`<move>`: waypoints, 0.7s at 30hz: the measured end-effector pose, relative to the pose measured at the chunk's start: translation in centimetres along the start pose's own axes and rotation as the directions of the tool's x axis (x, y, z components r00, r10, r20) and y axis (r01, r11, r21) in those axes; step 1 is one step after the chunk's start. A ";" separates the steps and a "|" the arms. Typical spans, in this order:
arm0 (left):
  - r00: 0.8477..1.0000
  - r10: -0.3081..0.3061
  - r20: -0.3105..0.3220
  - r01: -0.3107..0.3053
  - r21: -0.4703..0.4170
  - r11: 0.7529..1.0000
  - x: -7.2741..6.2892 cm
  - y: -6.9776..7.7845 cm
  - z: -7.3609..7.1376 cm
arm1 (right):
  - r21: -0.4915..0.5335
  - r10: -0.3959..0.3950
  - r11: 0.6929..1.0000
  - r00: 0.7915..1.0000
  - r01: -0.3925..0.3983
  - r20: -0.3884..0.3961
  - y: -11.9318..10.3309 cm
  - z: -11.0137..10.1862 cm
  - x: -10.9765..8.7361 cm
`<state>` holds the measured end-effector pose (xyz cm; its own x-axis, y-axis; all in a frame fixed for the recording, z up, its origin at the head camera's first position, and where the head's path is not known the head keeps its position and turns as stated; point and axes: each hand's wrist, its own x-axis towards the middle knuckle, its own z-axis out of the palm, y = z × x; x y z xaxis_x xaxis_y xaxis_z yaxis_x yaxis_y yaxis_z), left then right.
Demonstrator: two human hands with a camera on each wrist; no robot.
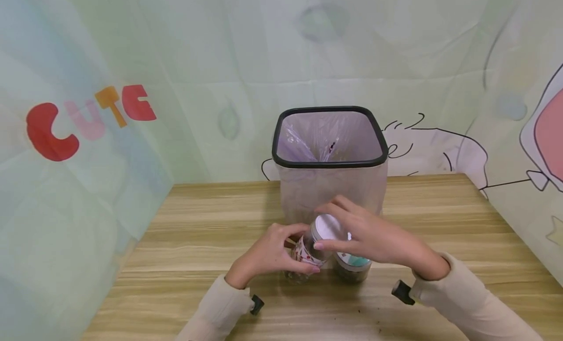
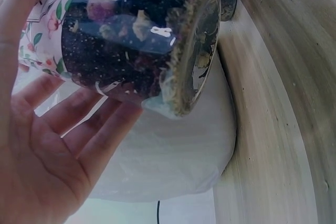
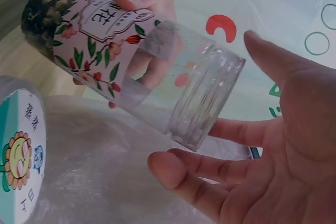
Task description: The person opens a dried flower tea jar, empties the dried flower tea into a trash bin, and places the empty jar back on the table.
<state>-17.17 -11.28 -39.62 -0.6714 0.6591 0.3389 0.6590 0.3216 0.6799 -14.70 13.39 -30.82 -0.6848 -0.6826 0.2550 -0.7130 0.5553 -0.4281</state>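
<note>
My left hand [image 1: 270,255] grips a clear jar [image 1: 304,253] with a pink floral label, thumb on the near side and fingers behind. The jar leans to the right, its top raised. Dark dried flowers and leaves [image 2: 126,51] lie toward its base in the left wrist view. Around the jar's ridged top [image 3: 207,98], my right hand [image 1: 374,236] has its thumb and fingers spread, with gaps showing in the right wrist view. Beside it stands a second jar [image 1: 353,270], whose white and teal lid [image 3: 23,156] carries a smiling sunflower.
A whitish waste bin [image 1: 334,184] with a black rim and a clear plastic liner stands right behind the jars. Dark crumbs [image 1: 379,323] dot the wooden table [image 1: 198,233] near the front. A printed cloth backdrop [image 1: 211,62] hangs behind and at the sides.
</note>
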 end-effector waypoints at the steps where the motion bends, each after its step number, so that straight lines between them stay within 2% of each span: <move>1: 1.000 -0.003 0.003 0.003 -0.002 1.000 0.0 0.0 0.0 | -0.004 -0.001 1.000 1.000 0.001 -0.012 0.1 0.1 0.0; 7: 1.000 -0.017 0.012 0.017 0.009 1.000 0.1 0.0 0.0 | 0.031 -0.033 0.999 0.998 0.035 -0.059 0.6 0.4 0.2; 21: 0.999 -0.036 0.005 0.035 0.073 0.997 0.2 0.0 -0.1 | 0.144 -0.104 0.985 0.994 0.098 0.032 1.2 -0.1 0.0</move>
<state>-17.33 -11.17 -39.51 -0.6929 0.6504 0.3111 0.6578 0.3937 0.6421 -15.60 14.09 -31.28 -0.6018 -0.7515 0.2704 -0.7479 0.4115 -0.5209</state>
